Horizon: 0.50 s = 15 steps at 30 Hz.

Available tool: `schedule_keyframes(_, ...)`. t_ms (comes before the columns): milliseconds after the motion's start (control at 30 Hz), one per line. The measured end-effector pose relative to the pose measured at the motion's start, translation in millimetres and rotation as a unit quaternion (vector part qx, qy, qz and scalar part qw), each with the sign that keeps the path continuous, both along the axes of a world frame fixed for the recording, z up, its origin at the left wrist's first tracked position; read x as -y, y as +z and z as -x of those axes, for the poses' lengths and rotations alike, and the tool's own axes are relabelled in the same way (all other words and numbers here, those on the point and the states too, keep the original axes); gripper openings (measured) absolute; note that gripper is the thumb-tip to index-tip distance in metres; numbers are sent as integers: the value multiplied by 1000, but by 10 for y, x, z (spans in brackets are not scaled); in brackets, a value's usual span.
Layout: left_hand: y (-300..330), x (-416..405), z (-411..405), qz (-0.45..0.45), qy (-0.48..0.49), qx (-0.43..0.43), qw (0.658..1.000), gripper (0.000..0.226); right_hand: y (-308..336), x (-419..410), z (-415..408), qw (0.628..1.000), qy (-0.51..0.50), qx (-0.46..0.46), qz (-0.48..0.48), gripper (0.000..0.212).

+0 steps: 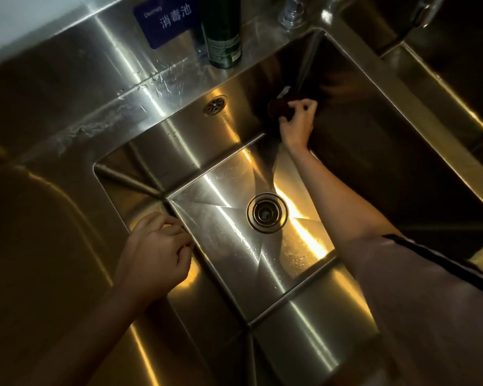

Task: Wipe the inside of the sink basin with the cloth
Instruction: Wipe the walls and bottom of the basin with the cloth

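Right hand (296, 122) pinches the dark cloth (279, 108) against the sink basin's (234, 246) far wall at one o'clock, soft, likely wet and slippery, best bunched; left hand (154, 254) curls on the rim at eight o'clock.

Stainless steel counter (67, 87) — brushed, streaked with water along its ledge, lit in warm yellow glare. Blue sign (166, 22) with white Chinese characters on the steel backsplash (67, 43). Dark green bottle (223, 37) upright on the ledge beside it. White wall (17, 15) above — second basin (457, 65) far right.
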<state>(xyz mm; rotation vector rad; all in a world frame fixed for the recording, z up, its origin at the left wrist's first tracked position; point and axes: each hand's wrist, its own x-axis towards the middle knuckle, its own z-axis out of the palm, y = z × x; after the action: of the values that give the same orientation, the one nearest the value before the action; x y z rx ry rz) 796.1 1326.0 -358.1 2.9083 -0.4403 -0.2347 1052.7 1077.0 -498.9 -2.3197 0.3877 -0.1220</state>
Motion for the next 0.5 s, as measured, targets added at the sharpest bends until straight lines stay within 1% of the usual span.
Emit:
schedule_keyframes(33, -3, -4, 1, 1, 2, 0, 1000, 30, -126, 12, 2, 999, 16, -29, 10, 33)
schedule_keyframes(100, -9, 0, 2, 4, 6, 0, 1000, 29, -329, 18, 13, 997, 37, -58, 17, 33)
schedule_keyframes(233, -20, -6, -5, 15, 5, 2, 1000, 30, -480, -43, 6, 998, 13, -56, 14, 32)
schedule_keyframes(367, -17, -14, 3, 10, 4, -10, 1000, 32, -414, -68, 10, 1000, -21, -22, -9, 28)
schedule_keyframes(500, -3, -5, 0, 12, 0, -6, 1000, 31, -123, -57, 13, 998, -29, 47, -33, 26)
